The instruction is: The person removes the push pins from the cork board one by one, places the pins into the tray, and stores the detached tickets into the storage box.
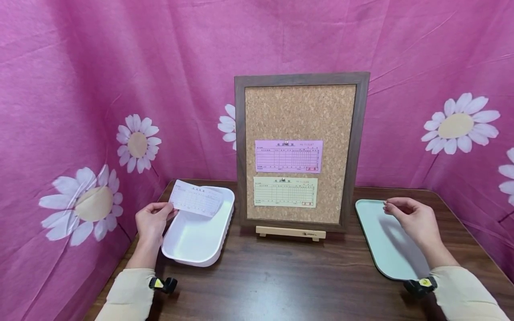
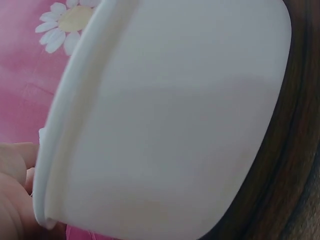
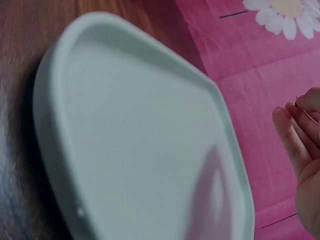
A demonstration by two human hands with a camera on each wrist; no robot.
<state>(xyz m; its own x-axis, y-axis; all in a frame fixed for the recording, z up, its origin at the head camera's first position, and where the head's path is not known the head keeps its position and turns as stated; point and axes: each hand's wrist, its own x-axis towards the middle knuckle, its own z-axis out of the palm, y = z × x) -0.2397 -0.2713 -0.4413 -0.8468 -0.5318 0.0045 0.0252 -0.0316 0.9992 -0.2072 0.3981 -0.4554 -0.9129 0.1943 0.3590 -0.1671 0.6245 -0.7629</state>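
Note:
My left hand (image 1: pixel 152 219) pinches the left end of a pale printed receipt slip (image 1: pixel 196 199), which overlaps the far part of a white plastic tub (image 1: pixel 192 243). In the left wrist view that hand (image 2: pixel 17 190) is partly hidden behind the tub's rim (image 2: pixel 52 165). Over a pale green tray (image 1: pixel 391 240), my right hand (image 1: pixel 413 223) holds a tiny push pin between thumb and fingertips; its thin point shows in the right wrist view. A framed cork board (image 1: pixel 299 113) carries a purple slip (image 1: pixel 288 157) above a pale yellow slip (image 1: pixel 284 192), each pinned at its top.
The board stands tilted back on a small wooden easel (image 1: pixel 290 232), between tub and tray. All rest on a dark wooden table (image 1: pixel 265 276). A pink cloth (image 1: pixel 192 67) with white daisies hangs close behind and along both sides.

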